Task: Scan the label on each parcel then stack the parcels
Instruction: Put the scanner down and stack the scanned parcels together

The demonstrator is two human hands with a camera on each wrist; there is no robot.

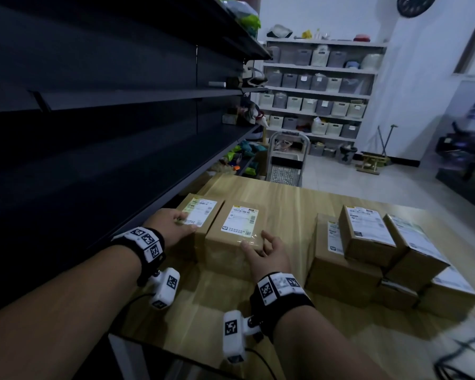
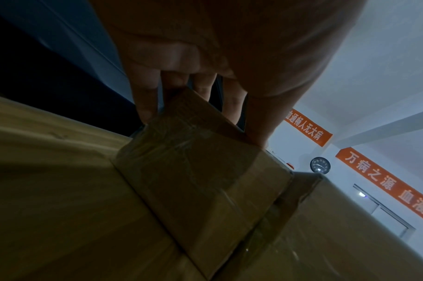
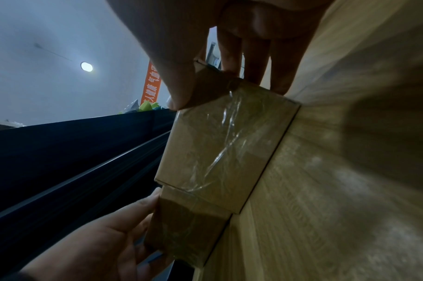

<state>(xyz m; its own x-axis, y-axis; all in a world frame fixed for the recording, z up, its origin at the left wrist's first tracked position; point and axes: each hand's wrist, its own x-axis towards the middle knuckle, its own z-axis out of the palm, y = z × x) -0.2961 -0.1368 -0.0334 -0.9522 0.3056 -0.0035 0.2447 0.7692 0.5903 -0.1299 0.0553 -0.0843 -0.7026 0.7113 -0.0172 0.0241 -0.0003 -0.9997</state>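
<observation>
Two brown cardboard parcels with white labels sit side by side at the left of the wooden table (image 1: pixel 285 198). My left hand (image 1: pixel 185 222) grips the left parcel (image 1: pixel 203 212), thumb across its label and fingers down its far side. In the left wrist view the left hand (image 2: pixel 200 127) straddles that parcel (image 2: pixel 193 171). My right hand (image 1: pixel 255 239) pinches the near right corner of the right parcel (image 1: pixel 239 223). The right wrist view shows the right hand (image 3: pixel 229 95) with its thumb on top of the taped parcel (image 3: pixel 217 142) and its fingers down the side. No scanner is in view.
A pile of several labelled parcels (image 1: pixel 368 237) stands at the table's right. Dark shelving (image 1: pixel 93 133) runs close along the left. A metal trolley (image 1: pixel 285 160) stands beyond the table's far edge. Cables lie at the near right corner.
</observation>
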